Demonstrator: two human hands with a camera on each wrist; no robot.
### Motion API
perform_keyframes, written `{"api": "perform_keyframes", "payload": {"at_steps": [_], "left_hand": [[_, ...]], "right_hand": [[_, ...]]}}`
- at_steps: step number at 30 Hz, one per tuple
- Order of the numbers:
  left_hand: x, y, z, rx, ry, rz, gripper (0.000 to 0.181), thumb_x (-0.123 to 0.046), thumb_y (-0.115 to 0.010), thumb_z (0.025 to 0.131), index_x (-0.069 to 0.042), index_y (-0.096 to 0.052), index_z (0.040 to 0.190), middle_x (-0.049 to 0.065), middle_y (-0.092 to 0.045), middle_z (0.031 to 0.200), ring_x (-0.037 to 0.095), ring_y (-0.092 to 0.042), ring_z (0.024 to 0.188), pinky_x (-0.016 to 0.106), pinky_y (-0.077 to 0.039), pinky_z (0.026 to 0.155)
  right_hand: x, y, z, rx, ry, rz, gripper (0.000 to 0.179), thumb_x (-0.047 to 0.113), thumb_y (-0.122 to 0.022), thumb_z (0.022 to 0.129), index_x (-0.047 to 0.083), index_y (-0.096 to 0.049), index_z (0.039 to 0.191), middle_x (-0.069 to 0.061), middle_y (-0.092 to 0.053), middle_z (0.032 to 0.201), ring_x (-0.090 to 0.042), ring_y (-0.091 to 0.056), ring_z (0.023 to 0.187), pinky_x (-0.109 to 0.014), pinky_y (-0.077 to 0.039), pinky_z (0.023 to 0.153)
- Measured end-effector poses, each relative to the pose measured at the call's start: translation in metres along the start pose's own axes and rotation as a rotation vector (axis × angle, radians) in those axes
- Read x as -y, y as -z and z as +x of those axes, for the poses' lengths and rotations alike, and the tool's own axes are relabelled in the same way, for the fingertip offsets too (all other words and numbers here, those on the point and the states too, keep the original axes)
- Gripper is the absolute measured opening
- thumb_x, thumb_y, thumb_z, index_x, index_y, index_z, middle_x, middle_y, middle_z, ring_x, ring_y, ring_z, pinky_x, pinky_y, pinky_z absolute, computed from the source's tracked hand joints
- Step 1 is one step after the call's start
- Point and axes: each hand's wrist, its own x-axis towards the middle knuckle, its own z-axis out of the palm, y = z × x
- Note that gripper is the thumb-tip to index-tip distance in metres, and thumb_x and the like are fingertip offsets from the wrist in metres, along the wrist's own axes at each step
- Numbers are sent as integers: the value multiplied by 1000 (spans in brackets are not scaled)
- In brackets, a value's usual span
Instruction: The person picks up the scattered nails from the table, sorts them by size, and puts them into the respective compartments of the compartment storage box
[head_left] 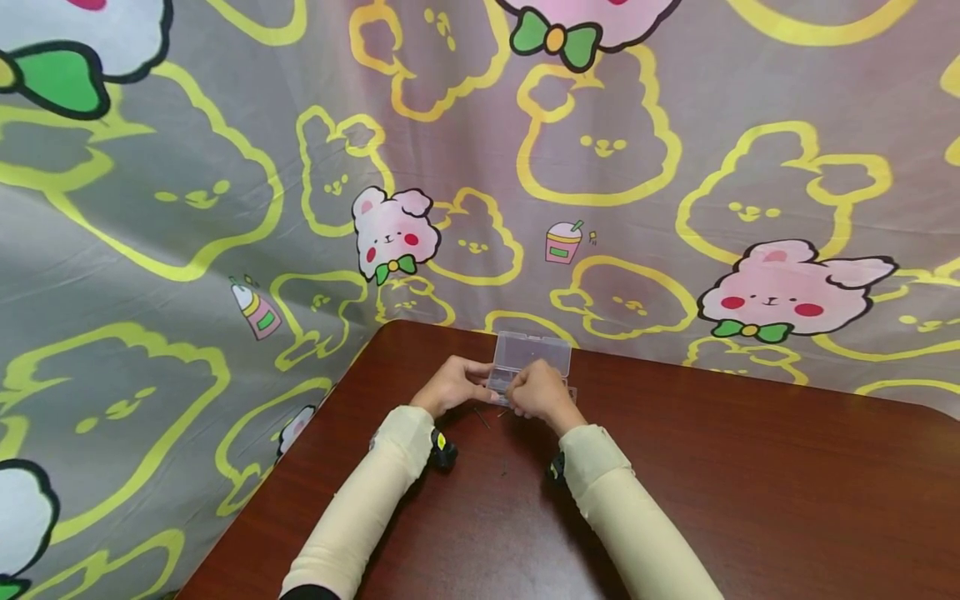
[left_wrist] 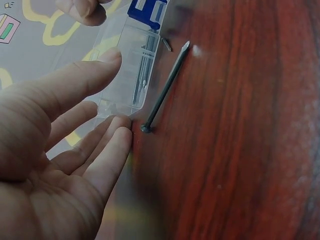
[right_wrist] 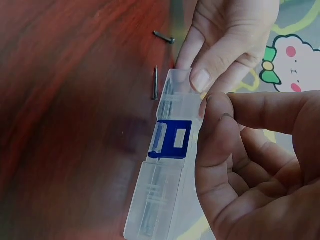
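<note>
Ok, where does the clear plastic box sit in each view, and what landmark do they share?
Head: the clear plastic box is a little below and right of centre.
Left wrist: at the top, left of centre, running up to the top edge.
Right wrist: left of centre, reaching down to the bottom edge.
Shared landmark: the left hand, also lower left in left wrist, top right in right wrist.
</note>
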Motion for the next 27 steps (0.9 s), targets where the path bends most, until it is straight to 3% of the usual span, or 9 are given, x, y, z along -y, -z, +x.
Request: {"api": "perform_keyframes", "payload": {"at_steps": [10,21,27], "left_hand": [[2,1,0,10,-10,0,62,-14,-90,77,-5,-66,134,10,-65,131,24,-64,110,34,-53,87],[2,-1,2,13,-14,-22,61,-11,-89,77,-3,-66,133,14,-68,124,26,-67,107,32,-54,82],[2,-1,0,-6,-13,-3,59,-10,-88,78,-3,-66,132,13,-68,125,23,-67,105,30,-54,80]], "right_hand": [[0,-13,-9,18,35,37,15,-2,-68,83,-3,-76,70,-4,-63,52,-14,-58,44,-28,-49,44],[-5,-26,-13,39,54,3,20,-2,-68,82,3,-75,63,-1,-60,48,-12,-56,41,-27,-47,42],[-6,-32,-14,49,86,-73,16,-1,-72,78,5,-76,63,3,-57,45,-9,-51,38,-26,-44,41]]}}
